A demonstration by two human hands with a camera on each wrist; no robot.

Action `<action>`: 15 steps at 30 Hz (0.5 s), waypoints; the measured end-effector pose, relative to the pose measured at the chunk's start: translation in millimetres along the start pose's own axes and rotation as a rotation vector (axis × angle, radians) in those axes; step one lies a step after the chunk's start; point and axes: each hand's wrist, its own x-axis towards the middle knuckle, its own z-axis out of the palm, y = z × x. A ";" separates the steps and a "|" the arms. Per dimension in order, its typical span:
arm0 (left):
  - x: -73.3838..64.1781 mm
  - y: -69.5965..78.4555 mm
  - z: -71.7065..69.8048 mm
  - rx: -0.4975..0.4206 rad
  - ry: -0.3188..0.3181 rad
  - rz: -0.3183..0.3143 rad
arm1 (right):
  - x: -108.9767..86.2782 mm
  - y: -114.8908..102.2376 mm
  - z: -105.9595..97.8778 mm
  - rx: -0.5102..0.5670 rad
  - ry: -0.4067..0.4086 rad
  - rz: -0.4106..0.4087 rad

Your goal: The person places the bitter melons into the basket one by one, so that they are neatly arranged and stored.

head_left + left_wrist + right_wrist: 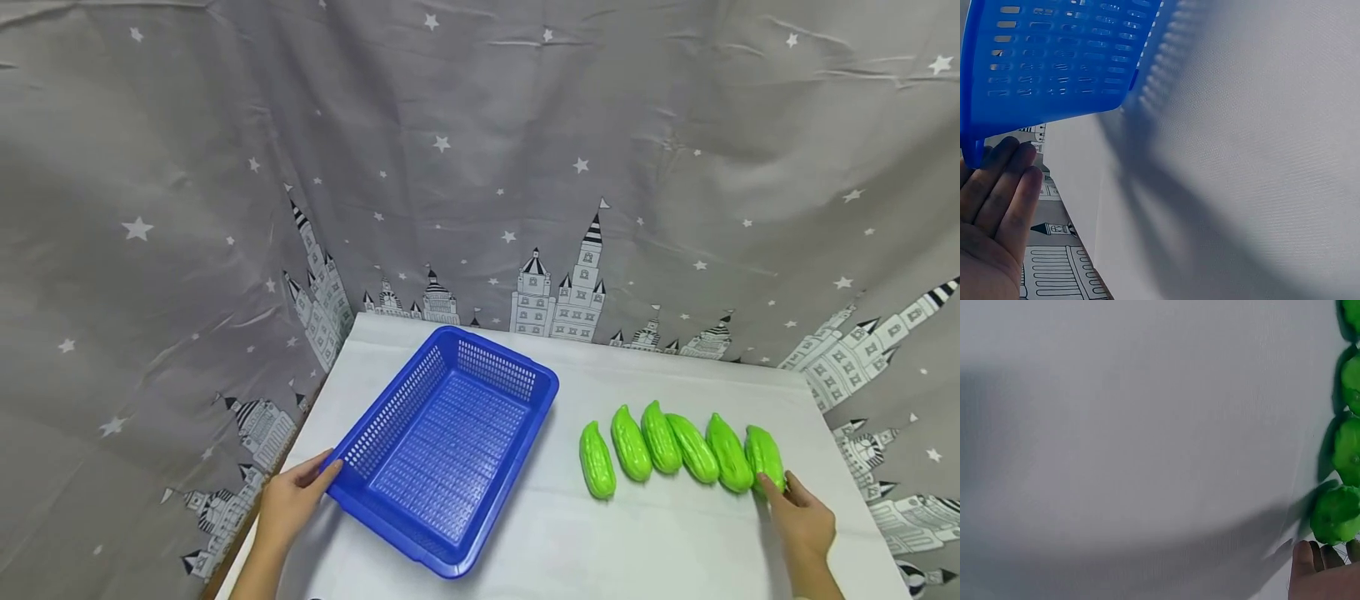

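A blue plastic basket (450,450) with slotted walls stands at an angle on the white table. My left hand (291,498) holds its near-left corner, thumb over the rim; in the left wrist view the fingers of the left hand (1000,206) extend under the rim. Several bright green, ridged bitter melons lie in a row to the basket's right. At the rightmost bitter melon (763,454), my right hand (802,517) grips the near end between thumb and fingers. In the right wrist view that bitter melon (1337,515) sits just beyond the right hand (1325,578).
The leftmost bitter melon (597,461) lies slightly apart from the others, nearest the basket. A grey curtain (465,167) printed with stars and castles hangs behind and beside the white table (600,550).
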 end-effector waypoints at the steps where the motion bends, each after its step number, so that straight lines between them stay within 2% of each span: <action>1: -1.3 -1.1 -0.8 0.000 0.003 -0.001 | -0.5 -0.8 2.1 0.012 -0.002 -0.002; 9: -3.5 -9.2 -4.9 -0.002 0.010 -0.028 | -6.9 -6.6 8.3 0.027 0.015 0.005; 15: 8.6 -4.3 1.4 -0.046 -0.001 0.020 | -12.1 -0.2 -1.1 0.039 0.036 0.065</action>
